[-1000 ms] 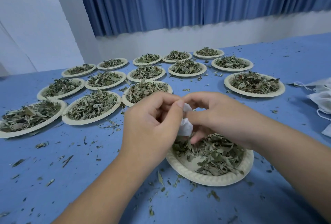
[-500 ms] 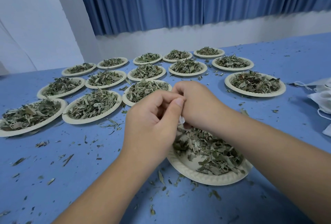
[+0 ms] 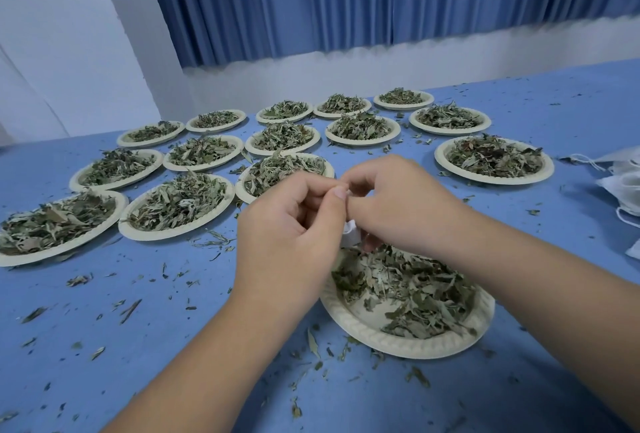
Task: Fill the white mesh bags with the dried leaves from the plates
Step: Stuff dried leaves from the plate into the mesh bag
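Both hands are close together above the near plate (image 3: 398,341). The left hand (image 3: 291,235) and the right hand (image 3: 398,204) pinch the small white bag (image 3: 349,237) between them. A second ago more of the bag showed. Now the right hand has turned over it and only a corner shows. I think the leaves (image 3: 415,287) are being pressed inside. Many full plates wait on the counter (image 3: 138,328), so the task looks far from finished.
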Action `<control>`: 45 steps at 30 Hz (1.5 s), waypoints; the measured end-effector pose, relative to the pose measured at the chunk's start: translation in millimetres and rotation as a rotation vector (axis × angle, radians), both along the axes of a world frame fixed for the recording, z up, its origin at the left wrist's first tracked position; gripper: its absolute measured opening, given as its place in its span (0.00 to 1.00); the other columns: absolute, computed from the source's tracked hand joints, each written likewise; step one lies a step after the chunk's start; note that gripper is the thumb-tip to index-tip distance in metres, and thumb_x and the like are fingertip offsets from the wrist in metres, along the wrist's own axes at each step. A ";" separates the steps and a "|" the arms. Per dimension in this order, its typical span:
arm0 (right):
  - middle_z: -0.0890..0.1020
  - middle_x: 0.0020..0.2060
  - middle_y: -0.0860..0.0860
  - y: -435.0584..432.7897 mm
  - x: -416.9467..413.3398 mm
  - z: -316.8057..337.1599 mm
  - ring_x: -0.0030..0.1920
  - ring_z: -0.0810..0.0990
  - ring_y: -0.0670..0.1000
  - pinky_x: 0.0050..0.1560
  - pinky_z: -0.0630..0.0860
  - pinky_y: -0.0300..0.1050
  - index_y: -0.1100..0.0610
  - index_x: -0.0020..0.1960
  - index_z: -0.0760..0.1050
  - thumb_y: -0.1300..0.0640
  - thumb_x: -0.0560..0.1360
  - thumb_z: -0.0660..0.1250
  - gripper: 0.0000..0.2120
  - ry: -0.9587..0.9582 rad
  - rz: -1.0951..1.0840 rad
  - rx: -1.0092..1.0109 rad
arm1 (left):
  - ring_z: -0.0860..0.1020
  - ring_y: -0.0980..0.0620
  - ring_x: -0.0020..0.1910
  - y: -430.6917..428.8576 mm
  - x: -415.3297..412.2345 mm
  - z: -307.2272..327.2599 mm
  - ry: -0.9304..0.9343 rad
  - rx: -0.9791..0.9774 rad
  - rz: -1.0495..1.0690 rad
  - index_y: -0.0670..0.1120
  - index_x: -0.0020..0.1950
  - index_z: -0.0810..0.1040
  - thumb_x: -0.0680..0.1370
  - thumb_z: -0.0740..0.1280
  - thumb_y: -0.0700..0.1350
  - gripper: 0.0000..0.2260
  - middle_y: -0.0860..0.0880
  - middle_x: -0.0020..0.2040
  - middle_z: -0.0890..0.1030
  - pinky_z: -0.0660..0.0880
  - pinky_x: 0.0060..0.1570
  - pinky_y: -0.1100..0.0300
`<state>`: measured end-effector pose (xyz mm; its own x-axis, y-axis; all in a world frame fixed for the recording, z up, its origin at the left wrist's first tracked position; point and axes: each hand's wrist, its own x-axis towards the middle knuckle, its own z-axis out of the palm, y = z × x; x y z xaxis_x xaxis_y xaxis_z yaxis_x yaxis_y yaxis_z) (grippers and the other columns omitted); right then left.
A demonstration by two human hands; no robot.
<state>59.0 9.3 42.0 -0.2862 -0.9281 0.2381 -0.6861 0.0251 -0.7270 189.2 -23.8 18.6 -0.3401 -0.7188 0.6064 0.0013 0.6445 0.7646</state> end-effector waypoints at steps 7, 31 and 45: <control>0.82 0.32 0.52 4.7 -1.7 -0.9 0.33 0.77 0.47 0.30 0.71 0.42 0.56 0.40 0.82 0.55 0.71 0.62 0.10 0.273 -0.007 -0.039 | 0.79 0.53 0.32 1.4 -0.4 -1.3 -0.005 0.019 -0.025 0.51 0.40 0.82 0.75 0.68 0.41 0.06 0.52 0.35 0.82 0.77 0.29 0.59; 0.77 0.27 0.52 8.2 -6.3 -8.9 0.26 0.75 0.49 0.25 0.71 0.37 0.55 0.38 0.74 0.72 0.70 0.61 0.13 -0.283 0.151 0.138 | 0.77 0.59 0.30 9.7 -5.7 -2.5 -0.045 -0.005 -0.032 0.52 0.40 0.81 0.74 0.67 0.44 0.05 0.54 0.33 0.81 0.73 0.29 0.68; 0.81 0.35 0.45 31.3 -31.8 2.6 0.28 0.78 0.45 0.28 0.73 0.36 0.48 0.49 0.79 0.44 0.70 0.71 0.11 -0.167 0.221 0.203 | 0.80 0.54 0.34 -0.8 -0.2 1.9 -0.013 0.105 0.039 0.50 0.40 0.82 0.77 0.69 0.42 0.07 0.52 0.34 0.82 0.80 0.38 0.54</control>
